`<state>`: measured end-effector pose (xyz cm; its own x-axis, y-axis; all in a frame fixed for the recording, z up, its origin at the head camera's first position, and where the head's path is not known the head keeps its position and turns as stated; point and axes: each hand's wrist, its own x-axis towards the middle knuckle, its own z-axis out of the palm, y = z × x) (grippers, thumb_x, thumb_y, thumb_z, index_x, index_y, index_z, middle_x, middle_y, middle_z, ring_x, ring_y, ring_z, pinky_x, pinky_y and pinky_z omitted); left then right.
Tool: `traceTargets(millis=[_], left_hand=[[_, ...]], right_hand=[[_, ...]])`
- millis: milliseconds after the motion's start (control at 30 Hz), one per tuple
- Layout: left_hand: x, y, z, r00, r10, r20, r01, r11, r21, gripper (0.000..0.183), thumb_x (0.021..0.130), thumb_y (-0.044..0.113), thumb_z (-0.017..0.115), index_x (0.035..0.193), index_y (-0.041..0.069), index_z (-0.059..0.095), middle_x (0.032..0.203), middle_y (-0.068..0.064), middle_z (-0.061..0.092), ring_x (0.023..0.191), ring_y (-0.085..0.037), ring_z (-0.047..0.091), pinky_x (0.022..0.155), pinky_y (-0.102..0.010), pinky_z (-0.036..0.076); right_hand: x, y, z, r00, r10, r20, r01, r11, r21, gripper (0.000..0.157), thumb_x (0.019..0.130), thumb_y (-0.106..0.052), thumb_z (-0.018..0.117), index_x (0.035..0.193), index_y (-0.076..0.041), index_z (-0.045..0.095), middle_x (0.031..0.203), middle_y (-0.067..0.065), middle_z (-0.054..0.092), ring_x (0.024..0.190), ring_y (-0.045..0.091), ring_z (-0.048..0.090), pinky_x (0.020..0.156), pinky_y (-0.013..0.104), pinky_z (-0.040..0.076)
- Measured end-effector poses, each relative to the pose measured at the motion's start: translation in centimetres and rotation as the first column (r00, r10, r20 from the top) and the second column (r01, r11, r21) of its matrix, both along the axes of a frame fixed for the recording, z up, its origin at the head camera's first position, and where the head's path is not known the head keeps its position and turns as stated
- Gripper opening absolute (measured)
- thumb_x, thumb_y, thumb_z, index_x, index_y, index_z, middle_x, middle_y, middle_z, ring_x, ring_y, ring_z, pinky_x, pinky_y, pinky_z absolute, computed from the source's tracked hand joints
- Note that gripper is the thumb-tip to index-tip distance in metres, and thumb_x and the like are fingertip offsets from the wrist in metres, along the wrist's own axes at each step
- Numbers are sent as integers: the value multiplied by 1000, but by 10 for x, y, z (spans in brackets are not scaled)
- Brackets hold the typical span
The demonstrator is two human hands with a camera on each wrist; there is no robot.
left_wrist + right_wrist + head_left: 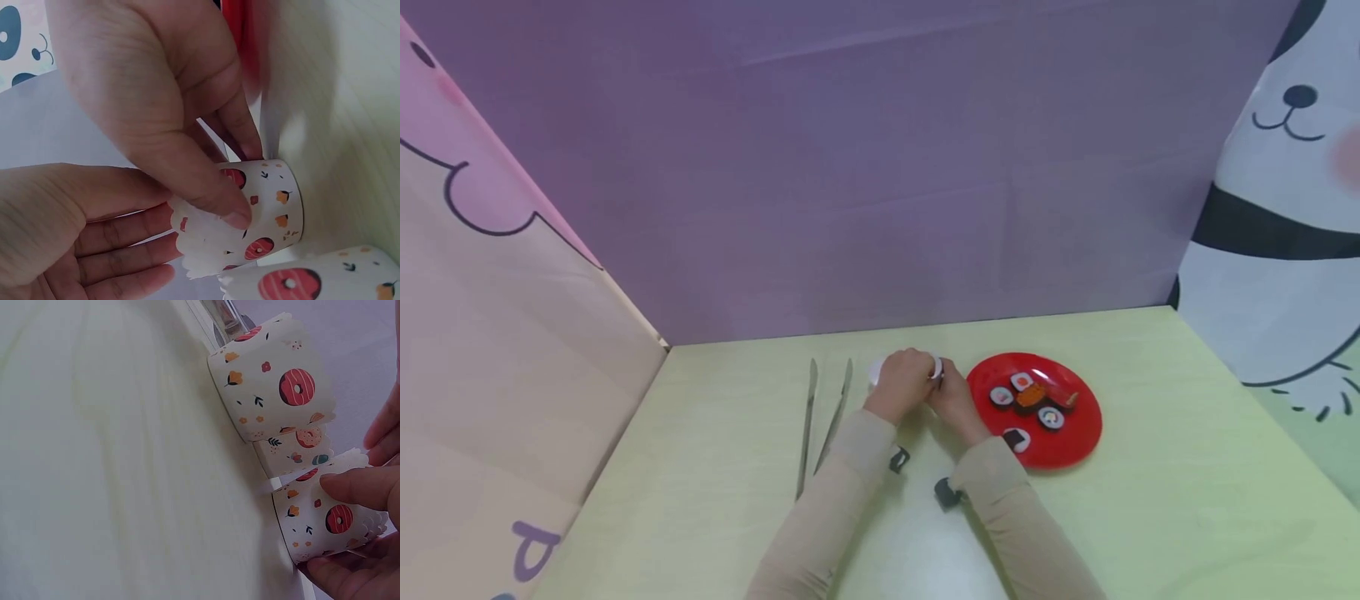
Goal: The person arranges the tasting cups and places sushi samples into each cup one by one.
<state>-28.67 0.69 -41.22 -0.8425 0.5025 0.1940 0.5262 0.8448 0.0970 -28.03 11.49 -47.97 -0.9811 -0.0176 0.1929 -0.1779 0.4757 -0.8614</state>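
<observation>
A plain purple backdrop (880, 167) rises behind a pale wooden desk (1187, 433), with a black-and-white panda print (1277, 308) on the right-hand side, as a person in beige sleeves (842, 508) works with both hands brought together over patterned paper cups. A round, glossy red plate (1075, 442) rests on the desk just beside the right hand (953, 402), while two long metal strips (807, 425) lie to the left, their near ends running to the left sleeve. The right hand has its fingers clamped on the side of a white cup (312, 534) printed with pink doughnuts and orange flowers, thumb on one face and the other fingers round the opposite one. The left hand (904, 382) comes in from above, its fingers extended to the cup's scalloped rim; the thumb's tip is hidden behind the right hand, so whether they pinch the paper cannot be told. The held cup is upright, or nearly so, close to the desk. A matching cup (269, 381) stands to its left, and a third cup (284, 456) shows between and behind the pair. On the plate sit small sushi pieces (1051, 418), one orange-topped, and a white rice triangle (1022, 442) with a dark patch.
</observation>
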Motion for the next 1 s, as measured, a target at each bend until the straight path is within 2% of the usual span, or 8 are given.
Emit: traceTargets(millis=[267,600,833,1000], left_hand=[[-3,2,-4,1000,11,22,-11,1000,-2,11,82,13,67,71,13,69,68,1,64,61,-15,57,52,-26,44],[-3,2,-3,1000,21,19,-21,1000,1,12,83,13,67,72,13,69,69,1,64,61,-15,56,52,-25,43],[2,0,2,999,33,-19,-32,999,19,16,85,19,67,71,13,68,69,0,65,63,-16,58,53,-27,45],[5,-1,3,997,33,-73,-28,998,59,27,86,21,66,61,13,59,65,-1,62,61,-18,58,52,-30,45]], right_hand=[[0,1,1,1000,-2,-6,2,1000,6,44,81,-3,62,120,11,46,109,25,58,96,35,53,87,44,46],[2,1,5,999,-8,34,7,999,31,48,83,-7,62,125,9,44,116,25,57,102,35,53,91,45,45],[2,-1,7,998,-20,57,17,999,47,49,83,-8,61,126,10,43,119,26,56,106,36,52,93,46,44],[4,-1,6,994,-11,108,8,999,31,54,84,-9,62,130,9,40,126,26,52,112,36,50,97,47,42]])
